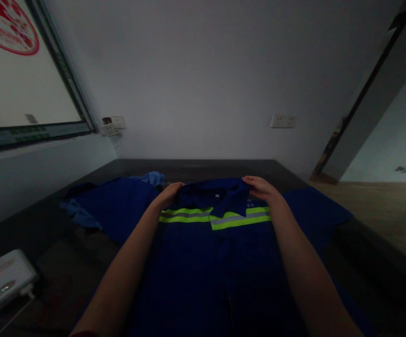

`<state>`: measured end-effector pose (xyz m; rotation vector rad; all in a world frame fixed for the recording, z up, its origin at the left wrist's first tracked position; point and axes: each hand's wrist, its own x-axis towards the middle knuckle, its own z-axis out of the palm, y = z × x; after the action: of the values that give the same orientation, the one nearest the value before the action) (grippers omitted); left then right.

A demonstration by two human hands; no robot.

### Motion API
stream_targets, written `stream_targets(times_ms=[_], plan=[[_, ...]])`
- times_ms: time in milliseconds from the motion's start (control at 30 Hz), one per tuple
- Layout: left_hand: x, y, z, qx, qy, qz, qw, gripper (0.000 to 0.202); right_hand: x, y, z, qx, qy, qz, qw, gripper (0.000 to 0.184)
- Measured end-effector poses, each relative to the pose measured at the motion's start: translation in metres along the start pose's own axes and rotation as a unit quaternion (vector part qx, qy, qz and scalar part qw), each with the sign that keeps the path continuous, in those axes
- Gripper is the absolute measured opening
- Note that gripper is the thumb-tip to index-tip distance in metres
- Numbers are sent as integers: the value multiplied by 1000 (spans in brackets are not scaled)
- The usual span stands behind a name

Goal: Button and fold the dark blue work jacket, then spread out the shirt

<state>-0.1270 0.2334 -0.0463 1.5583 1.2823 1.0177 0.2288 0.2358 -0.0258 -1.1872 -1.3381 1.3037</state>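
Observation:
A dark blue work shirt (220,262) with yellow-green and grey reflective stripes across the chest lies flat on a dark table (203,164), collar away from me. My left hand (170,193) rests at the left shoulder by the collar, fingers curled onto the cloth. My right hand (261,188) grips the right side of the collar, fingers bent over the fabric. Both forearms stretch out over the shirt's body.
More blue clothing (115,206) lies heaped at the left and another blue piece (315,210) at the right. A white device with a cable (3,278) sits at the near left. Wall sockets (283,121) and a window (24,84) are beyond.

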Motion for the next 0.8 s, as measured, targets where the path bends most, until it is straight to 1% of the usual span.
stream_targets(times_ms=[200, 300, 367, 433, 500, 567, 667, 733, 800], plan=[[-3, 8, 2, -47, -1, -22, 999, 14, 1, 1, -2, 39, 14, 17, 999, 4], [-4, 10, 4, -55, -15, -36, 998, 13, 3, 3, -2, 48, 25, 24, 998, 3], [-5, 10, 4, -58, -35, -42, 997, 12, 3, 4, -2, 51, 31, 27, 998, 4], [-8, 11, 4, -59, -67, -53, 995, 18, 2, 5, -1, 49, 27, 30, 998, 6], [-10, 12, 4, -66, -97, -67, 991, 25, 1, 5, -1, 36, 8, 41, 998, 10], [-11, 10, 4, -84, -115, -79, 987, 29, -1, 6, -1, 17, -16, 60, 998, 12], [-11, 6, 1, -119, -140, -88, 979, 28, 0, 8, -3, 5, -28, 71, 997, 13], [-12, 4, -1, -134, -162, -94, 973, 27, 1, 10, -5, 18, -23, 65, 997, 12], [-12, 3, -4, -139, -170, -101, 970, 28, 3, 12, -7, 40, -16, 60, 997, 11]])
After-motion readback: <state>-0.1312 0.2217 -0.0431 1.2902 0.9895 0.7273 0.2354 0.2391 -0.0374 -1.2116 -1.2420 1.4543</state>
